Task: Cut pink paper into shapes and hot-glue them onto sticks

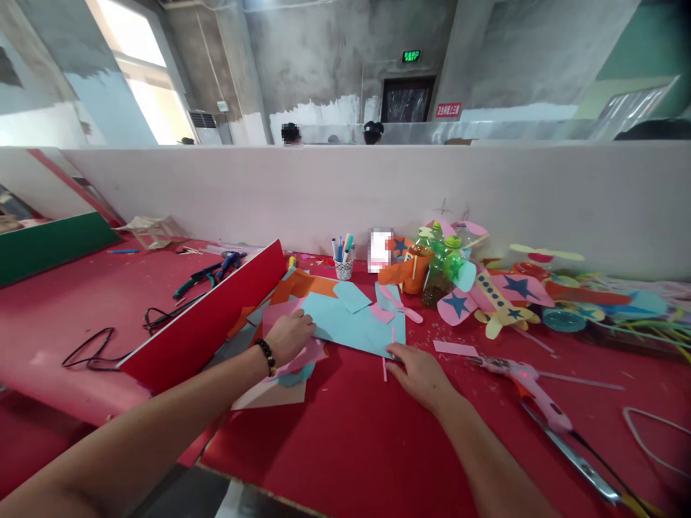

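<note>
A large light-blue sheet of paper (350, 327) lies across the middle of the red table. My left hand (288, 337), wearing a dark bead bracelet, is closed on its left edge, above a pile of pink paper (270, 314) and orange paper (305, 285). At the sheet's lower right corner, my right hand (424, 373) pinches the edge between thumb and fingers. A thin pink strip (385, 369) passes beside those fingertips. Smaller blue and pink cut pieces rest on the sheet, among them a pink propeller-shaped piece (402, 306).
A pink glue gun (532, 385) and a long metal tool (577, 450) lie to the right. Behind them stand green plastic bottles (445, 266) and a pink paper airplane (486, 295). A pen cup (344, 269) is at the back; a red divider (210, 320) rises at left.
</note>
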`<state>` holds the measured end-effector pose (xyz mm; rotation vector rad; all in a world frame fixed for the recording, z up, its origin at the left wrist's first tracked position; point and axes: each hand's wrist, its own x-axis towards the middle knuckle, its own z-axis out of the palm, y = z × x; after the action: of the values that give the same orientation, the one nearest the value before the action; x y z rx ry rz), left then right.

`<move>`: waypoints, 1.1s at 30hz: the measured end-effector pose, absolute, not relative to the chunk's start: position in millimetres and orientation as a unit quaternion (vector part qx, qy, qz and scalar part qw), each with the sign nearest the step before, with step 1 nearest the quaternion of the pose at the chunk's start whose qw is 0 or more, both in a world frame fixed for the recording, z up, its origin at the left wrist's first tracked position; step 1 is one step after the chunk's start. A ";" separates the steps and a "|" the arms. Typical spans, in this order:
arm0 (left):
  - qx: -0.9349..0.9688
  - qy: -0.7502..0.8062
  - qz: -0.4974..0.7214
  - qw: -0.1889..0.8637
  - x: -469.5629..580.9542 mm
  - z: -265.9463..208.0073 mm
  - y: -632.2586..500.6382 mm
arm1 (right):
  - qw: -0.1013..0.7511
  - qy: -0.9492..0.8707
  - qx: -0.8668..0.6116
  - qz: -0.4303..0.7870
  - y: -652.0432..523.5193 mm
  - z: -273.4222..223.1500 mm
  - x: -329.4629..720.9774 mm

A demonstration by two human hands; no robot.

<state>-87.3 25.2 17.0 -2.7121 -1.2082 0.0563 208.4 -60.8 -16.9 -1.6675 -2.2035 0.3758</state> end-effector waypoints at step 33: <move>-0.955 -0.273 -0.050 0.108 5.1 22.5 -12.6 | 0.249 -0.737 -0.612 0.144 -49.9 -24.8 219.5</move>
<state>5.1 -12.6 22.5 -2.8089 -0.8041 -0.1469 219.5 -49.9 -24.8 -1.6683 -2.0071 0.3915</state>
